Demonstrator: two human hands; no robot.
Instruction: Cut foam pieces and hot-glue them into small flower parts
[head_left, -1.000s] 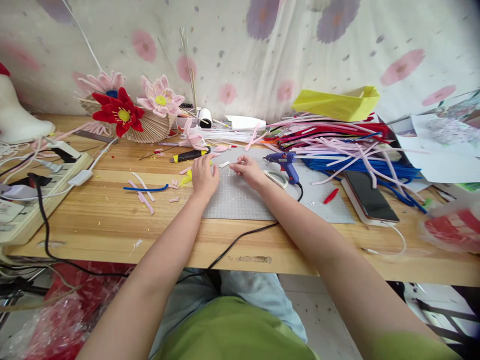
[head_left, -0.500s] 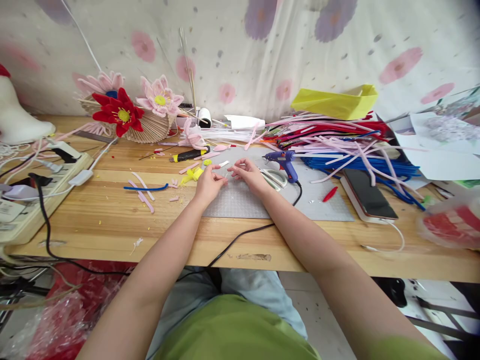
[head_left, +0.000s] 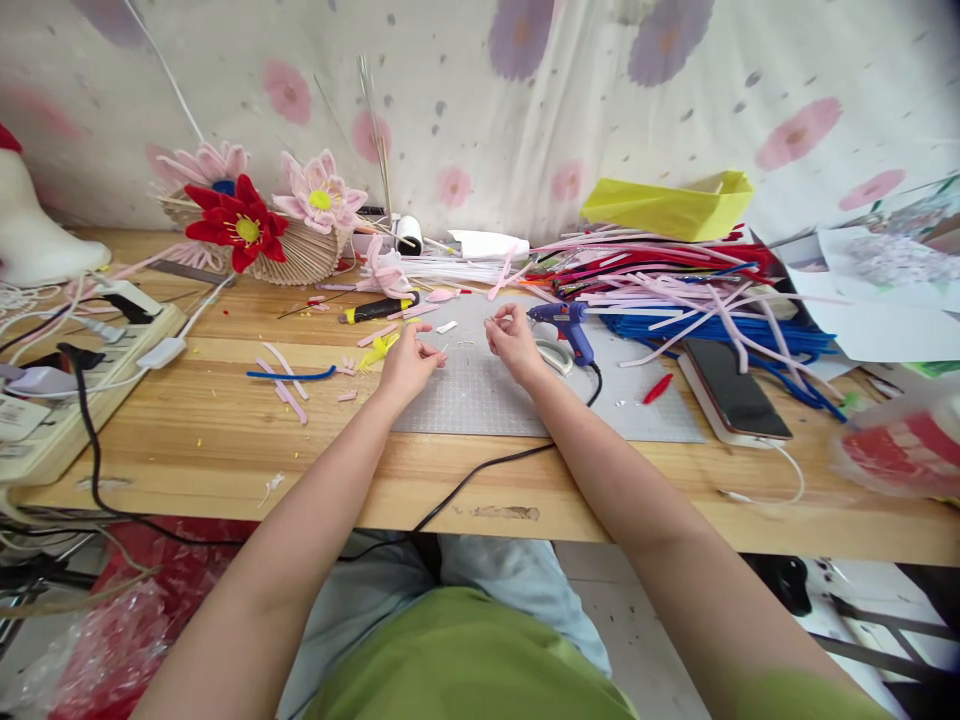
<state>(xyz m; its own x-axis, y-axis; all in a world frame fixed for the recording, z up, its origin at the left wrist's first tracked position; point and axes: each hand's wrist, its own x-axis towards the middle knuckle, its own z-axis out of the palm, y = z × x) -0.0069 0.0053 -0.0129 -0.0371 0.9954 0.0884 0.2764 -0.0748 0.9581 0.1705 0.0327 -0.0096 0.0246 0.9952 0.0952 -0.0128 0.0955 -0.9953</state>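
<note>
My left hand (head_left: 409, 365) is above the left part of the grey cutting mat (head_left: 480, 405), thumb and finger pinched on a thin whitish sliver (head_left: 445, 349). To its right, my right hand (head_left: 514, 342) has its fingertips pressed together; what they hold, if anything, is too small to make out. A blue glue gun (head_left: 566, 318) lies just right of that hand, beside pale-handled scissors (head_left: 556, 356) that the hand partly covers. Between the hands a small white piece (head_left: 447, 327) lies on the mat. Yellow fuzzy strips (head_left: 377, 352) are partly hidden behind my left hand.
Pink, red and blue pipe cleaners (head_left: 675, 290) are heaped at the back right, near a phone (head_left: 739, 385). A yellow-black cutter knife (head_left: 381, 308) lies at the back. Fuzzy flowers (head_left: 246, 230) stand at the left, behind a power strip (head_left: 90, 380). A black cord (head_left: 480, 470) crosses the front.
My hands have moved apart, the left one leftward and a little toward me, the right one slightly right and back. The right fingers have drawn closer together.
</note>
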